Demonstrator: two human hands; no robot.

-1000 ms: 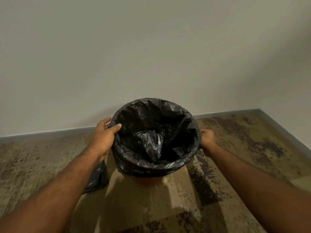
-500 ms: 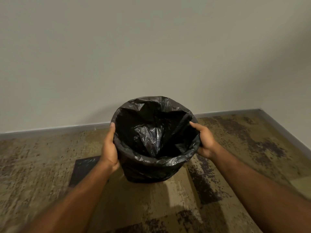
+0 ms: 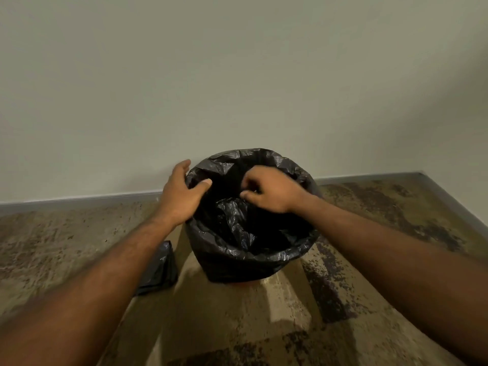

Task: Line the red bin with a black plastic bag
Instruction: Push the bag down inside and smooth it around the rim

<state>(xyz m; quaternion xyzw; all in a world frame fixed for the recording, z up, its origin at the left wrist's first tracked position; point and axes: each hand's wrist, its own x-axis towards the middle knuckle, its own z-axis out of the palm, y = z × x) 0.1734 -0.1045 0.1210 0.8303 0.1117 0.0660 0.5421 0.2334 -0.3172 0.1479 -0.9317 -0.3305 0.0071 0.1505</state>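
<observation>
A black plastic bag (image 3: pixel 245 254) fills the bin and folds down over its rim, so almost all of the bin is hidden. Only a thin strip of the red bin (image 3: pixel 241 283) shows at the bottom, on the floor by the wall. My left hand (image 3: pixel 182 194) grips the bag at the left rim, thumb inside and fingers outside. My right hand (image 3: pixel 269 190) reaches over the opening, its fingers pinched on bag plastic near the far inner side.
A folded black bag (image 3: pixel 158 270) lies flat on the floor left of the bin, partly under my left forearm. A plain wall with a grey skirting (image 3: pixel 79 200) runs behind the bin. The mottled floor (image 3: pixel 396 220) meets a corner at the right.
My right hand has left the right rim and moved over the opening to pinch the bag inside. My left hand has shifted up to the far left of the rim.
</observation>
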